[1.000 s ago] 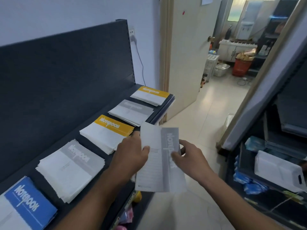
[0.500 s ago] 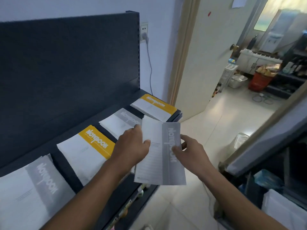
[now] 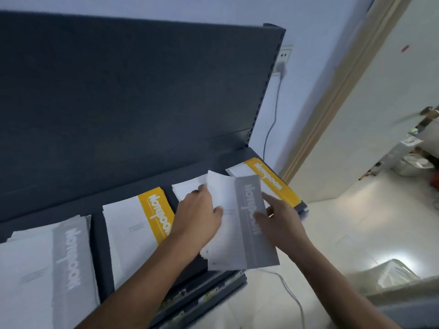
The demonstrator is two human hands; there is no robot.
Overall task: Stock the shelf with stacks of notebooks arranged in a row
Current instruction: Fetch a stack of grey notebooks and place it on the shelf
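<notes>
On the shelf (image 3: 97, 245), 4 piles lie in a row before its back panel (image 3: 118, 103): leftmost stack (image 3: 35, 269), 2nd stack (image 3: 128, 229), 3rd stack (image 3: 187, 189), rightmost stack (image 3: 268, 176). The held notebook (image 3: 244, 224) is above the shelf's 3rd stack, between the left hand (image 3: 197, 217) and right hand (image 3: 280, 222).

Pale blue wall (image 3: 166, 5); socket (image 3: 285, 54) with grey plug (image 3: 281, 67), cable (image 3: 273, 119) hanging down. Wooden door frame (image 3: 332, 96) right of it, white door (image 3: 384, 91) beyond. Glossy pale floor (image 3: 344, 222), bright glare (image 3: 389, 255).

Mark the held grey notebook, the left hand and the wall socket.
grey notebook (image 3: 256, 252): head view, on its grey title band.
left hand (image 3: 197, 217): head view, on the back of the hand.
wall socket (image 3: 286, 54): head view, on its white faceplate.
</notes>
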